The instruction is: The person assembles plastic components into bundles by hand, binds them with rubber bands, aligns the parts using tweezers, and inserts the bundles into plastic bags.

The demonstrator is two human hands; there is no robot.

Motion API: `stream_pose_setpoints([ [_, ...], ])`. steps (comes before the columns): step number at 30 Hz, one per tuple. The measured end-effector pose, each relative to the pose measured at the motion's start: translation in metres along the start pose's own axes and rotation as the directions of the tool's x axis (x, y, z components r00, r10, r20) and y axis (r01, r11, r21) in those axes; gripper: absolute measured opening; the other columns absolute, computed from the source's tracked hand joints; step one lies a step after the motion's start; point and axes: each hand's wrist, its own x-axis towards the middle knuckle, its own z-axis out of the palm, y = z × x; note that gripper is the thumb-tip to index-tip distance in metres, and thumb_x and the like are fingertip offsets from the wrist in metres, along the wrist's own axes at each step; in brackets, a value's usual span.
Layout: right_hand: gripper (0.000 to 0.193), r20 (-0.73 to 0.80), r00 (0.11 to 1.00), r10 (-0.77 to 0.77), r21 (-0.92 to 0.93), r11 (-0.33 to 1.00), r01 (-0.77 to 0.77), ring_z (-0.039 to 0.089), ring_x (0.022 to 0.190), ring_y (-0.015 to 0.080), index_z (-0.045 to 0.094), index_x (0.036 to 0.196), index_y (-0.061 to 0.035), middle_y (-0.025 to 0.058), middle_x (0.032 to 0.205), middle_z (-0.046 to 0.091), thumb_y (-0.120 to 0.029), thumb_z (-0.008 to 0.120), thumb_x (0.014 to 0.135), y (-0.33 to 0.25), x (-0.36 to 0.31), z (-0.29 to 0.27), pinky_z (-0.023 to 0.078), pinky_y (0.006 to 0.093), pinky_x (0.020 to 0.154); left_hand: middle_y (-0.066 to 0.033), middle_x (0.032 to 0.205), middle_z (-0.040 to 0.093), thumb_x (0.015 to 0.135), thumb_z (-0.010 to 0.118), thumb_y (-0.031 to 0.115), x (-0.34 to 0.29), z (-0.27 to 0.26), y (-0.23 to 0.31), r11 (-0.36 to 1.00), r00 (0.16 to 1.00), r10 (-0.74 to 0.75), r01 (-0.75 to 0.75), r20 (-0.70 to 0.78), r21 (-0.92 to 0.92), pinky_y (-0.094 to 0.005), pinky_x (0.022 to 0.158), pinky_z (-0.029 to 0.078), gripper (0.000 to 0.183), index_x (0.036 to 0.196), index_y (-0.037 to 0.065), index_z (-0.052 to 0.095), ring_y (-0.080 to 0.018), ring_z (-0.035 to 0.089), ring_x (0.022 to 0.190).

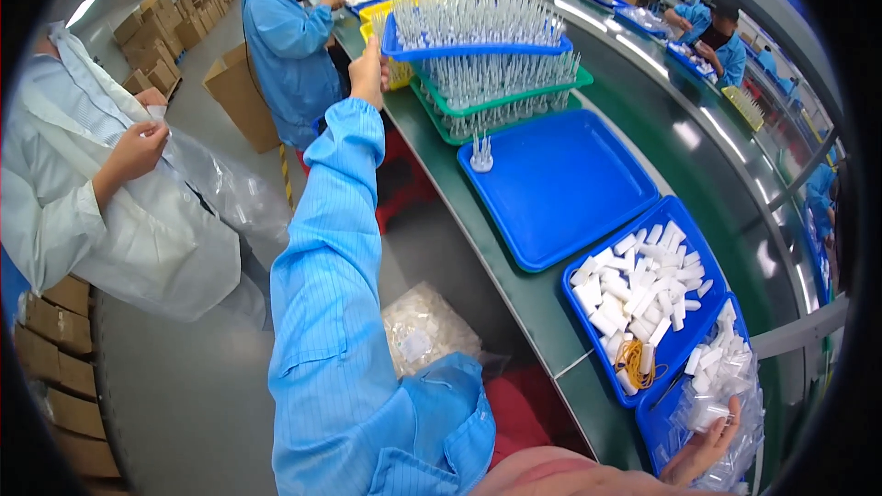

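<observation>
My left arm, in a blue sleeve, reaches forward, and my left hand (pixel 367 73) is closed beside the left corner of the top blue tray (pixel 478 51). Thin clear spikes show just above its fingertips; I cannot make out what it grips. That tray carries many upright clear spiky plastic pieces (pixel 478 18) and rests on green trays (pixel 514 108) filled alike. One spiky piece (pixel 480 154) stands in the corner of a flat blue tray (pixel 560 193). At lower right, my right hand (pixel 707 450) is closed around a white plastic piece (pixel 707 416) among clear plastic bags (pixel 740 395).
A blue tray (pixel 581 312) of white blocks (pixel 643 289) holds yellow rubber bands (pixel 634 363). The green bench (pixel 450 193) runs diagonally. A person in white (pixel 138 220) stands left, another in blue (pixel 289 46) ahead. A filled bag (pixel 427 326) lies below the bench; cartons (pixel 69 367) stand left.
</observation>
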Motion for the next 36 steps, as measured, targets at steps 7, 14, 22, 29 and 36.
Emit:
stream_pose_setpoints([
  [7, 0.043, -0.015, 1.000, -0.005, -0.049, 0.999, 0.004, 0.050, 0.123, 0.0241, 0.044, 0.140, -0.0068, 0.0151, 0.136, 0.048, -0.027, 0.048, 0.103, 0.007, 0.002, -0.004, 0.041, 0.0366, 0.106, 0.0018, 0.058, 0.046, 0.088, 0.066, 0.031, -0.024, 0.033, 0.023, 0.990, 0.969, -0.087, 0.110, 0.230, -0.091, -0.0250, 0.040, 0.030, 0.028, 0.073, 0.010, 0.054, -0.0099, 0.039, 0.042],
  [14, 0.046, -0.082, 0.995, -0.050, -0.046, 0.998, 0.047, 0.053, 0.110, 0.0211, 0.045, 0.138, -0.0026, 0.0128, 0.121, 0.052, -0.028, 0.052, 0.100, -0.008, -0.014, 0.010, 0.045, 0.0329, 0.096, 0.0029, 0.055, 0.045, 0.093, 0.060, 0.051, -0.120, 0.038, -0.001, 0.970, 0.981, 0.148, -0.169, 0.127, 0.174, -0.0237, 0.042, 0.028, 0.051, 0.065, 0.009, 0.055, -0.0065, 0.040, 0.046],
  [22, 0.043, 0.004, 0.998, -0.068, -0.056, 0.996, 0.068, 0.053, 0.115, 0.0213, 0.046, 0.137, -0.0006, 0.0136, 0.133, 0.049, -0.016, 0.051, 0.098, 0.010, -0.010, -0.007, 0.045, 0.0330, 0.097, -0.0074, 0.057, 0.048, 0.086, 0.071, 0.010, -0.355, 0.014, -0.070, 0.659, 0.657, 0.525, -0.716, 0.542, 0.230, -0.0332, 0.046, 0.039, 0.033, 0.061, 0.005, 0.050, -0.0171, 0.044, 0.047],
  [29, 0.045, 0.084, 0.979, -0.188, -0.185, 0.962, 0.201, 0.052, 0.120, 0.0238, 0.045, 0.139, -0.0026, 0.0128, 0.136, 0.049, -0.014, 0.053, 0.096, -0.001, -0.015, 0.010, 0.045, 0.0343, 0.099, -0.0046, 0.059, 0.040, 0.083, 0.073, 0.017, -0.475, 0.081, -0.095, 0.357, -0.048, 0.660, -0.858, 0.749, -0.369, -0.0359, 0.043, 0.037, 0.039, 0.061, 0.010, 0.042, -0.0220, 0.047, 0.051],
  [36, 0.046, 0.035, 0.982, -0.184, -0.199, 0.962, 0.188, 0.051, 0.121, 0.0243, 0.045, 0.139, -0.0028, 0.0134, 0.138, 0.047, -0.014, 0.054, 0.096, 0.000, -0.014, 0.010, 0.044, 0.0362, 0.101, -0.0056, 0.058, 0.040, 0.082, 0.075, 0.015, -0.491, 0.093, -0.106, 0.424, 0.000, 0.641, -0.833, 0.767, -0.355, -0.0364, 0.042, 0.034, 0.042, 0.061, 0.009, 0.039, -0.0233, 0.046, 0.048],
])
